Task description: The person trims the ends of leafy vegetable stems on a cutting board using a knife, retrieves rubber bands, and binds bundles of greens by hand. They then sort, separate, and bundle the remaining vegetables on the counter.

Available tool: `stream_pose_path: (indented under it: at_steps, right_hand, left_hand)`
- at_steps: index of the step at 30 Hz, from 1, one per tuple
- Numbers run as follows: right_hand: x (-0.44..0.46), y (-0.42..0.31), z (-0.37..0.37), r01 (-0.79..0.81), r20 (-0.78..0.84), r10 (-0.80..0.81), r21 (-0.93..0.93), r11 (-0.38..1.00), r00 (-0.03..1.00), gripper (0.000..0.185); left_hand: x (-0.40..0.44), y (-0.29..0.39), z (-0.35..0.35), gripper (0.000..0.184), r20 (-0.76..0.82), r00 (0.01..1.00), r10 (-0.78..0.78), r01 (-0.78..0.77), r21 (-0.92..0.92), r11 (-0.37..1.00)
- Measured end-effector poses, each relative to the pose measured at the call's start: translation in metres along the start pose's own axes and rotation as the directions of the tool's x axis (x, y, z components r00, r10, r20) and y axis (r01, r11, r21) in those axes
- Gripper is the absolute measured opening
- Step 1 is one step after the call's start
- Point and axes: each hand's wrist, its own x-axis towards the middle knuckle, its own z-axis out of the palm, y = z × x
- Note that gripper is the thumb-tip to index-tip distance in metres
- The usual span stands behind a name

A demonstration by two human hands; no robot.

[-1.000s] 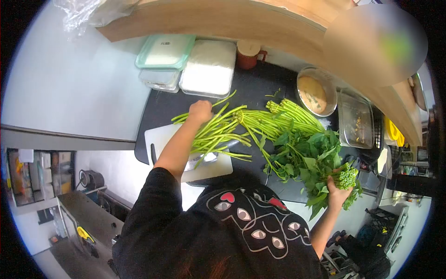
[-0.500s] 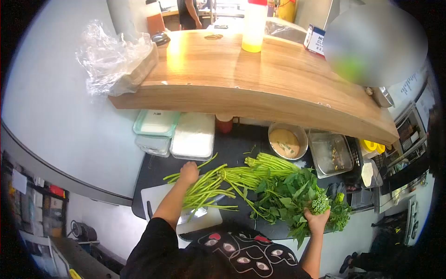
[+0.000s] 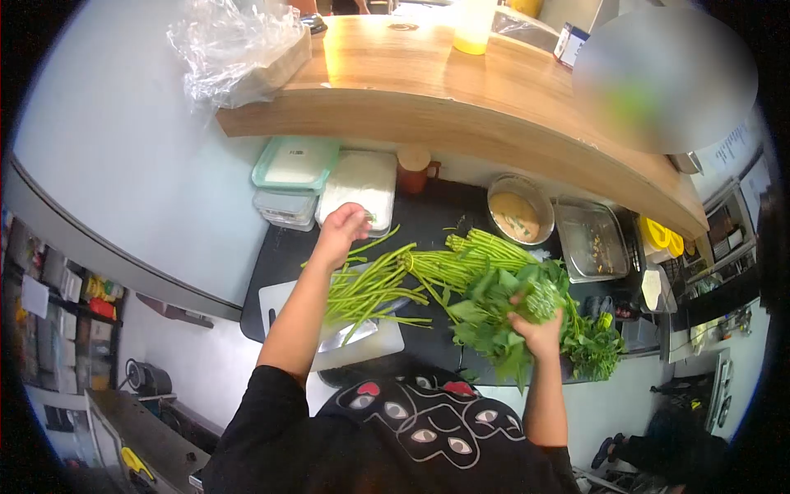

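Observation:
My right hand (image 3: 539,331) is closed around a bunch of leafy greens (image 3: 487,317) that look like water spinach, their cut hollow stem ends (image 3: 539,300) turned up and blurred. My left hand (image 3: 341,229) is raised in front of the white container, its fingers curled together; a tiny greenish bit shows at the fingertips, too small to name. Below and right of it, long green stems (image 3: 374,288) lie fanned out, gathered by a tie, partly over a white cutting board (image 3: 387,346). A knife blade (image 3: 350,336) shows partly under the stems.
Behind the greens stand a white-topped container (image 3: 362,185), teal-lidded boxes (image 3: 296,165), a red mug-like container (image 3: 414,177), a pot of tan liquid (image 3: 514,216) and a metal tray (image 3: 588,251). A wooden shelf (image 3: 428,111) overhangs the black counter (image 3: 448,202).
My left hand has lifted off the stems and moved up toward the white container. My right hand has shifted the leafy bunch slightly left. The view has tilted downward.

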Motion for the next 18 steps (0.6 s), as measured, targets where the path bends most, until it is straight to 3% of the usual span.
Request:
stream_pose_path:
  at_steps: [2, 4, 6, 10, 13, 18]
  right_hand:
    - [0.010, -0.006, 0.022, -0.010, 0.109, 0.014, -0.037, 0.999, 0.994, 0.038]
    - [0.016, -0.028, 0.050, 0.050, 0.174, -0.052, 0.015, 0.999, 0.983, 0.028]
    - [0.019, -0.035, 0.074, 0.006, 0.203, -0.022, 0.079, 0.997, 0.979, 0.025]
    - [0.021, -0.039, 0.113, 0.019, 0.264, -0.075, 0.208, 0.978, 0.962, 0.040]
    - [0.017, -0.045, 0.131, 0.053, 0.249, -0.139, 0.321, 0.946, 0.958, 0.039]
    - [0.011, -0.038, 0.129, 0.003, 0.160, -0.046, 0.260, 0.966, 0.986, 0.036]
  left_hand:
    - [-0.014, 0.021, 0.020, 0.008, 0.129, 0.991, 0.027, -0.031, 0.029, 0.999]
    - [-0.028, 0.033, 0.035, 0.007, 0.193, 0.981, 0.028, -0.032, 0.021, 0.999]
    - [-0.041, 0.041, 0.046, 0.007, 0.267, 0.963, 0.018, -0.032, 0.047, 0.998]
    - [-0.066, 0.045, 0.063, 0.007, 0.339, 0.940, 0.042, -0.070, 0.071, 0.995]
    - [-0.081, 0.045, 0.075, 0.006, 0.362, 0.930, 0.062, -0.129, 0.163, 0.978]
    - [-0.094, 0.045, 0.079, 0.006, 0.265, 0.952, 0.156, -0.216, 0.217, 0.952]
